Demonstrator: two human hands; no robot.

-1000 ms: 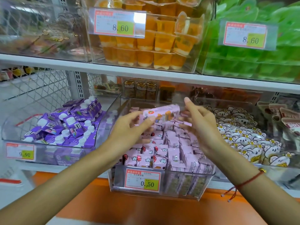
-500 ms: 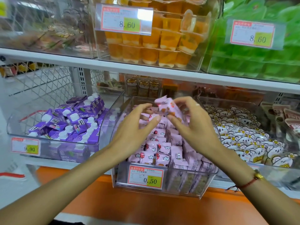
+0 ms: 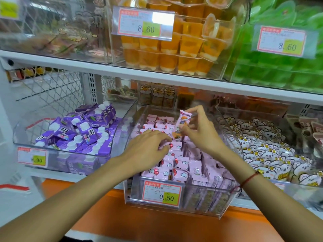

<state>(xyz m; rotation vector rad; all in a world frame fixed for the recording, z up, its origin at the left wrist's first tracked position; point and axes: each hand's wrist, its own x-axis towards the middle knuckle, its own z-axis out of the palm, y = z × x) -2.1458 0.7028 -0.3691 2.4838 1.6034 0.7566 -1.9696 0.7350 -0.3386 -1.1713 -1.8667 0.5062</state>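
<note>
A clear plastic bin (image 3: pixel 176 209) on the lower shelf holds several pink snack packets (image 3: pixel 178 165) in rows, with a 0.50 price tag on its front. My right hand (image 3: pixel 201 131) pinches one pink packet (image 3: pixel 181 124) and holds it upright above the rows. My left hand (image 3: pixel 148 147) lies palm down on the packets in the bin, its fingertips curled onto one of them. Whether it grips that packet is hard to tell.
A bin of purple drink cartons (image 3: pixel 78 131) stands to the left, a bin of white cartoon-print packets (image 3: pixel 265 152) to the right. The white shelf edge (image 3: pixel 157 75) above carries bins of orange jelly cups (image 3: pixel 174 49) and green packs (image 3: pixel 279 67).
My left hand has let go of the packet and dropped onto the rows in the bin. My right hand has turned the packet from flat to upright and lowered it.
</note>
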